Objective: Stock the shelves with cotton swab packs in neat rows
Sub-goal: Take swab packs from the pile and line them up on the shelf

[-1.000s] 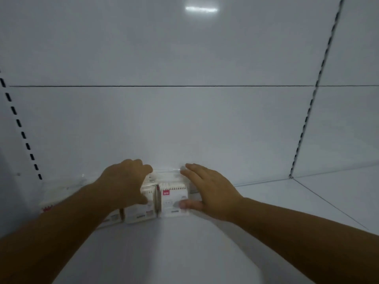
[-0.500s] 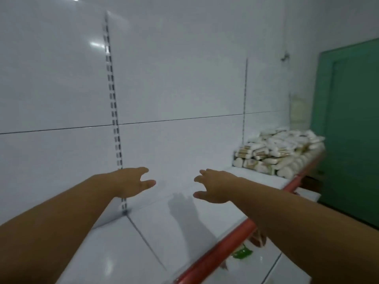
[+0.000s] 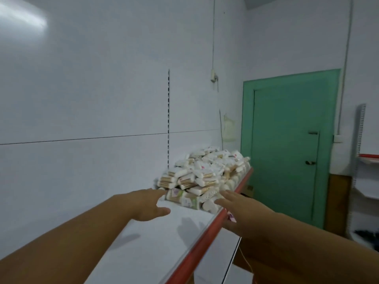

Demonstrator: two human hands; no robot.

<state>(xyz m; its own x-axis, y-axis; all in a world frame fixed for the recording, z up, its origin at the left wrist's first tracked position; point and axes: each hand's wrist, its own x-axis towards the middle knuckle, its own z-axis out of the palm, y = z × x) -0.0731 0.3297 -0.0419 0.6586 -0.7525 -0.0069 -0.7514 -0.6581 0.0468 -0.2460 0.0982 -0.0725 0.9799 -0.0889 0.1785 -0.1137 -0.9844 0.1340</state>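
A loose heap of cotton swab packs [image 3: 205, 177], white with tan sticks showing, lies at the far right end of the white shelf [image 3: 164, 242]. My left hand [image 3: 148, 204] hovers over the shelf just short of the heap, fingers spread and empty, its fingertips near the lowest packs. My right hand [image 3: 239, 211] reaches out over the shelf's red front edge [image 3: 205, 236], also open and empty, close to the heap's near corner.
A white back panel with a slotted upright [image 3: 168, 119] rises behind the shelf. A green door [image 3: 287, 144] stands beyond the heap. Another white shelf unit [image 3: 367, 181] shows at the far right. A lower shelf lies below the red edge.
The view has swung right, away from the row of packs both hands were pressing. Both hands let go and now stretch, empty, toward the heap at the shelf's right end.
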